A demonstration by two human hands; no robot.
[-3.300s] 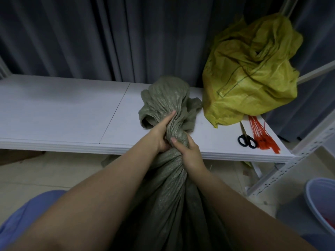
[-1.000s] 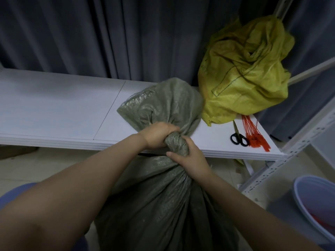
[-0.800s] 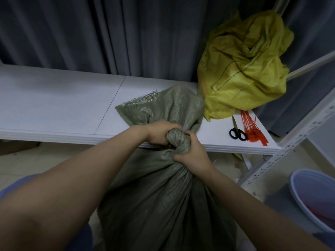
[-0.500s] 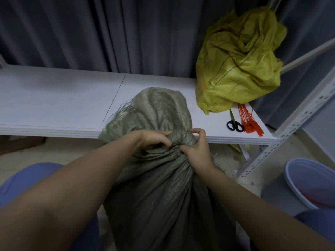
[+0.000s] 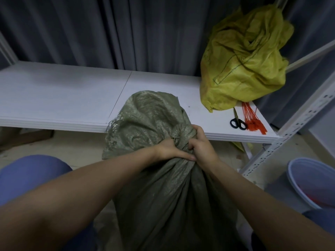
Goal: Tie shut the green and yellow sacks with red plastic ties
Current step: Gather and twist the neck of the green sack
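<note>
1. The green woven sack (image 5: 163,196) rises between the person's forearms. Its mouth is gathered into a twisted neck (image 5: 183,138), and the loose frayed flap flops away beyond the grip.
2. The left hand (image 5: 170,151) clasps the neck from one side. The right hand (image 5: 201,144) clenches it from the other, fingers curled over the twist. The two hands touch.
3. The step appears to be cinching the neck. It goes best if one hand holds the twist tight and low against the contents, freeing the other to fetch a tie. Any slack would probably let the twist unwind.
4. The red plastic ties (image 5: 252,118) lie beyond and to the right of the grip on the white shelf board (image 5: 63,95), beside the scissors (image 5: 238,123). The right hand is the nearer one, so the left should hold.
5. The yellow sack (image 5: 243,60) sits beyond the ties, well apart from the grip.
6. The left hand's fingers are hidden behind the neck, and no tie shows there. The green sack's base is cut off below, and the yellow sack's mouth cannot be made out.
</note>
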